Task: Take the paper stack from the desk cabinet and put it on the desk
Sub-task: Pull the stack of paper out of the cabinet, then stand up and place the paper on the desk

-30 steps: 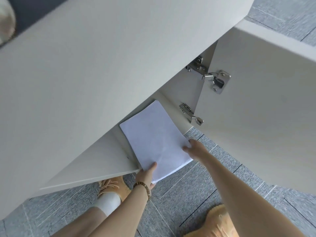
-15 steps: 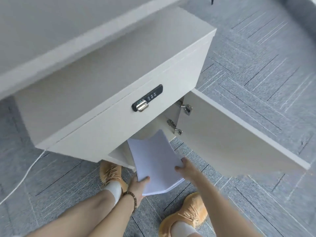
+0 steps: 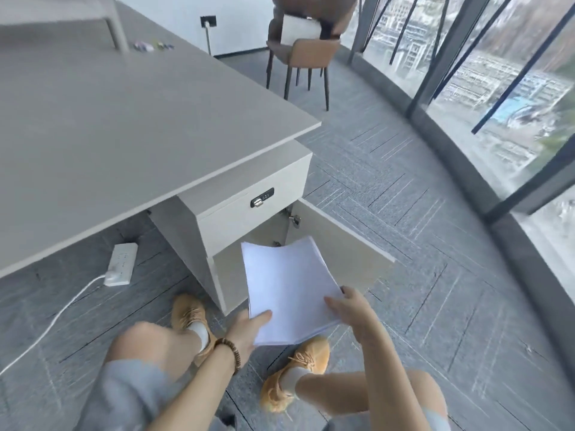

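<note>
A white paper stack [image 3: 287, 283] is held in the air in front of the desk cabinet [image 3: 245, 216], fully outside it. My left hand [image 3: 247, 329] grips its near left corner, thumb on top. On the near right edge my right hand [image 3: 351, 307] holds it. The cabinet door [image 3: 339, 250] stands swung open to the right, below a drawer with a combination lock [image 3: 262, 197]. The grey desk [image 3: 118, 126] top spreads above and to the left of the cabinet.
A white power strip [image 3: 120, 264] with its cable lies on the carpet under the desk. A brown chair [image 3: 306, 48] stands beyond the desk's far corner. Glass window walls [image 3: 485, 88] curve along the right. My two feet in tan shoes [image 3: 297, 365] stand before the cabinet.
The stack has come out of the cabinet and risen with both hands. My head has lifted back, so the desk top, chair and windows have come into view.
</note>
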A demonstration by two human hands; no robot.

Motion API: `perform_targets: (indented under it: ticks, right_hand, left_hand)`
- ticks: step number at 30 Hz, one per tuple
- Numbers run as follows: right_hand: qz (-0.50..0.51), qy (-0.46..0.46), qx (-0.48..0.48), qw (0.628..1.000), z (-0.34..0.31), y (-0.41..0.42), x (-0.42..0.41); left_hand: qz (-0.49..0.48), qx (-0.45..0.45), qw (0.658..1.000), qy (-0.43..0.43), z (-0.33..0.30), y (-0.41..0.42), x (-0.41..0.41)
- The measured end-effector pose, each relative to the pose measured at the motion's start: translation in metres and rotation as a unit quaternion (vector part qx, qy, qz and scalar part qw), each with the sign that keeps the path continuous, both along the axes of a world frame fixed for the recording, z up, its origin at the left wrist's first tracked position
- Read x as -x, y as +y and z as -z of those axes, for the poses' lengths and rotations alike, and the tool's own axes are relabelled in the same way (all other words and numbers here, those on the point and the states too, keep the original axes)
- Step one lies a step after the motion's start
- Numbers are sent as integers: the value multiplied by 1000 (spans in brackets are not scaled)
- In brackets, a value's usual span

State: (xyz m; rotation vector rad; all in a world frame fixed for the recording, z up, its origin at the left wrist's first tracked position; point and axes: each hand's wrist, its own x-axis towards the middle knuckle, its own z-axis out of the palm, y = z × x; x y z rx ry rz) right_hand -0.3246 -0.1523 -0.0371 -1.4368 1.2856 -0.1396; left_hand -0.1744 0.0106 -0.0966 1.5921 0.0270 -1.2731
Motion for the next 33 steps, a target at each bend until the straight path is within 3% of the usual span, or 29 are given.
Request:
perform_targets:
  ticks: [5,11,19,22,25,29,33]
  right_hand:
    - [37,-95,26,994,-79,42,53]
    - [-34,-212,-41,976,-158,79,87]
    - [-54,-324,-51,943,-241,107,38]
    - [-49,-344,-13,938,-261,114,6]
    - [-69,-367,55,926,-269,121,-25]
    - [-112,-392,56,911,-262,130,-71]
    - [-126,-406,36,904,-244,134,-129]
  left_hand:
    - [37,109,990,-80,-85,33,31]
    - [57,188,960,-199,-190,84,51]
    - [8,265,927,-264,-273,149,21]
    - [16,282,917,-281,-291,164,7]
    - [-4,288,922,-261,-304,171,-16]
    - [-2,258,951,-169,-306,174,-73]
    - [-107,289,945,-108,-299,172,-139]
